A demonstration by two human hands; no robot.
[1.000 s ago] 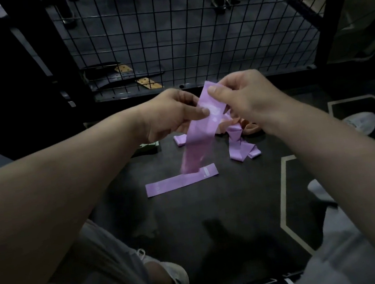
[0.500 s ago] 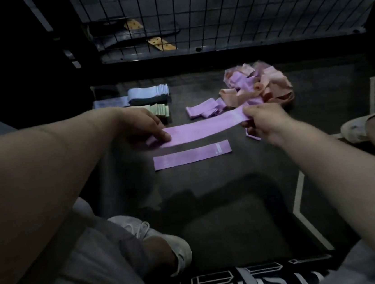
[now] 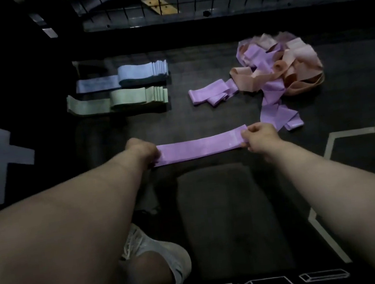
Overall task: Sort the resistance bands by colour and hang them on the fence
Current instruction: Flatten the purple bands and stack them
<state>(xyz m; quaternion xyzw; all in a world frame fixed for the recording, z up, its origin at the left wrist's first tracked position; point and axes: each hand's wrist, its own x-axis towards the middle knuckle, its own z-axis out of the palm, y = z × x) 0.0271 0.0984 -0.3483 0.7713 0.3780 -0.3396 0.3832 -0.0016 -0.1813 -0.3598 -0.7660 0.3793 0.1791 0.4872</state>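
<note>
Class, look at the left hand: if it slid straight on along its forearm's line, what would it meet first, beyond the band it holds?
From the left hand, bare floor, then probably the folded purple band beside the tangled pile; depth is uncertain.

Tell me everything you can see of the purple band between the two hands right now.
The purple band is a flat, wide strip, seemingly smooth stretchy material, pulled straight and nearly level. The left hand grips its left end; the right hand pinches its right end. It sits low over the dark floor; whether it touches it cannot be told.
</note>
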